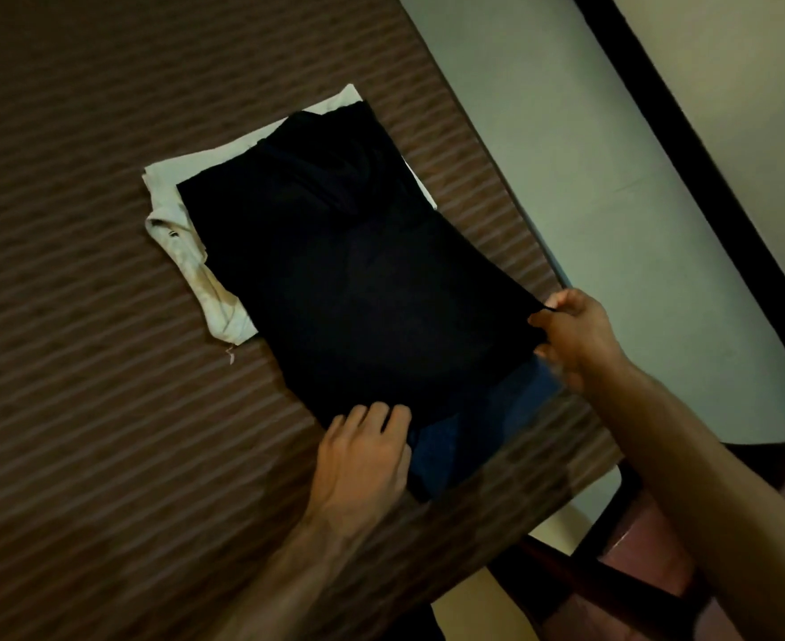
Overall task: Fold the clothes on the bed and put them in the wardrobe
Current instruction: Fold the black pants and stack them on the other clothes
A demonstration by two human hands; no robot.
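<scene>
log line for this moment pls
stage: folding | left hand: holds black garment near edge | right hand: pinches its corner | under: white shirt

Garments: one black (pixel 358 279), one white (pixel 182 233), one blue (pixel 450 446); two hands.

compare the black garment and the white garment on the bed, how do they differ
The black garment lies on top; the white garment sits beneath it, showing only along its far and left edges. The black one is held: the right hand pinches its near right corner and the left hand grips its near edge. No hand touches the white one. The black one reaches nearer the person than the white one. Both lie flat on the striped brown bed.
</scene>
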